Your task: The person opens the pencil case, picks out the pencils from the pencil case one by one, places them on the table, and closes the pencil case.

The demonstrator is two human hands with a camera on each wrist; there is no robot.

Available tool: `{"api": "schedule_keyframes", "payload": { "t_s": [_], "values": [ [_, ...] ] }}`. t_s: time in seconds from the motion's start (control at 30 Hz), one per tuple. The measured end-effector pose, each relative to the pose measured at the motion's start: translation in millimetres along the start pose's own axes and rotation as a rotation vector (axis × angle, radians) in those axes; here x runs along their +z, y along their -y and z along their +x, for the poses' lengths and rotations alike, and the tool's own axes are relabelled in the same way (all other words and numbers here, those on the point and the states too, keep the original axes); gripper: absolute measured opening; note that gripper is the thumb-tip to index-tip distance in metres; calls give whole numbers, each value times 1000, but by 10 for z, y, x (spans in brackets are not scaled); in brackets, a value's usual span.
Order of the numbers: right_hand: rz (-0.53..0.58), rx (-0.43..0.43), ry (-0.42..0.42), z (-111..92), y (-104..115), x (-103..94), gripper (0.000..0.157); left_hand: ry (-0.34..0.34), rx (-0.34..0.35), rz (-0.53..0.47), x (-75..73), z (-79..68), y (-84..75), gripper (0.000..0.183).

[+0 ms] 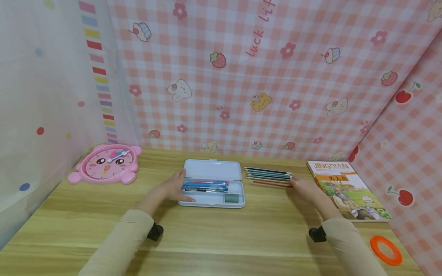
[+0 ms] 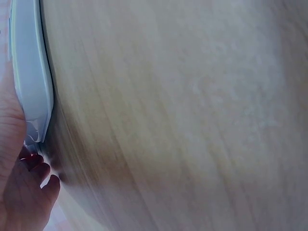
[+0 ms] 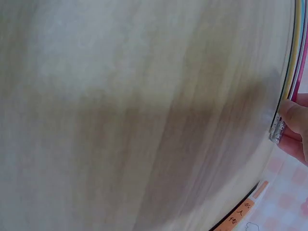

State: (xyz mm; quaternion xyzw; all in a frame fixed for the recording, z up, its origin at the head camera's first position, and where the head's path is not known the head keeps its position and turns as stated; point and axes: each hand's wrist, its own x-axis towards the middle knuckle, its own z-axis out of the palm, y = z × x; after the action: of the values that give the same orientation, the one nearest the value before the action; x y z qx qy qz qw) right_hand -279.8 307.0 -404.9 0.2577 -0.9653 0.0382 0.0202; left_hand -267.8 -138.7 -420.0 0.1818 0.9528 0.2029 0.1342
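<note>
A white pencil case [image 1: 212,171] lies unfolded on the table, with several pens [image 1: 206,186] in its tray and a green eraser [image 1: 231,198] in a small compartment. At the case's left end, my left hand [image 1: 173,187] holds it, thumb at the front edge and fingers behind. The left wrist view has the case's side [image 2: 36,62] with curled fingers [image 2: 42,180] by its end. Right of the case lies a row of several pencils [image 1: 267,174], points to the left. My right hand [image 1: 304,188] pinches pencils at their right ends; the right wrist view has thumb [image 3: 294,115] over silver-tipped ends.
A pink toy clock [image 1: 109,163] is at the back left. By the right wall lies a book [image 1: 348,191] with an illustrated cover, and in front of it an orange ring [image 1: 386,250]. Patterned cloth [image 1: 238,80] hangs along the table's back edge.
</note>
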Motion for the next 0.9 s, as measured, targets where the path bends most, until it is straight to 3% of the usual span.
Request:
{"api": "schedule_keyframes", "payload": {
  "t_s": [0.27, 0.6, 0.9],
  "values": [
    [-159, -95, -62, 55, -14, 84, 5, 11, 4, -5, -11, -6, 4, 116],
    [-119, -77, -37, 113, -3, 92, 6, 9, 6, -3, -29, -14, -8, 115],
    [-64, -24, -90, 140, 11, 119, 6, 11, -12, -15, -12, -14, -6, 115]
  ]
}}
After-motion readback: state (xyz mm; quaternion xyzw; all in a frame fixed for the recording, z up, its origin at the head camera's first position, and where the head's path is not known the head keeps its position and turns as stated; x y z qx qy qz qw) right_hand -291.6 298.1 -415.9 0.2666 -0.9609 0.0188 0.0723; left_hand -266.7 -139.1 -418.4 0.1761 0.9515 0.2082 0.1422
